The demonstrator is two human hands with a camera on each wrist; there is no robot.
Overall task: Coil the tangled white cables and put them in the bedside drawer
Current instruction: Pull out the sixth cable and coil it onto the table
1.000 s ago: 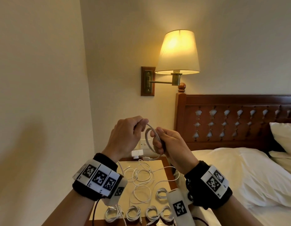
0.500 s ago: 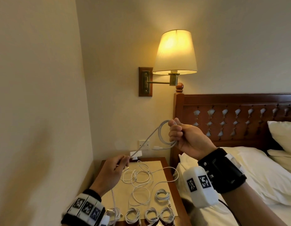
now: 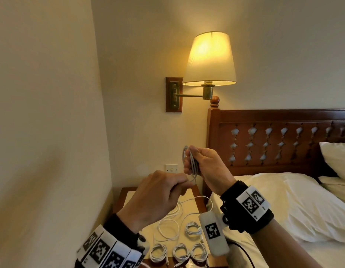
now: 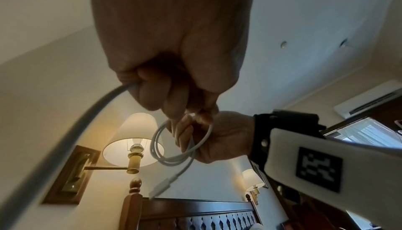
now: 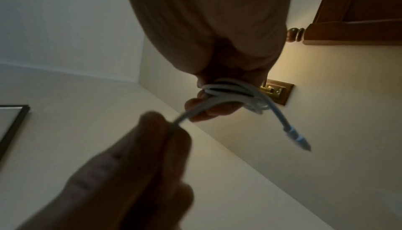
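Note:
My right hand (image 3: 198, 163) holds up a half-wound white cable coil (image 3: 189, 161) above the bedside table, its loops pinched between thumb and fingers (image 5: 226, 94). One plug end (image 5: 298, 139) of that cable hangs free. My left hand (image 3: 164, 192), just below and left of the coil, grips the cable's loose tail (image 4: 121, 92) in curled fingers. On the bedside table (image 3: 129, 196) lies a loose tangle of white cable (image 3: 173, 219), with several small finished coils (image 3: 179, 252) along the front edge. The drawer is out of view.
A lit wall lamp (image 3: 210, 60) hangs above the table. The wooden headboard (image 3: 283, 140) and the bed with white sheets (image 3: 283, 200) stand right of it. A wall (image 3: 51, 132) closes the left side, with a white socket (image 3: 171, 168) behind the table.
My left hand, low by the table half a second ago, has risen close under the coil. My right hand has lowered, and the coil has more turns than before.

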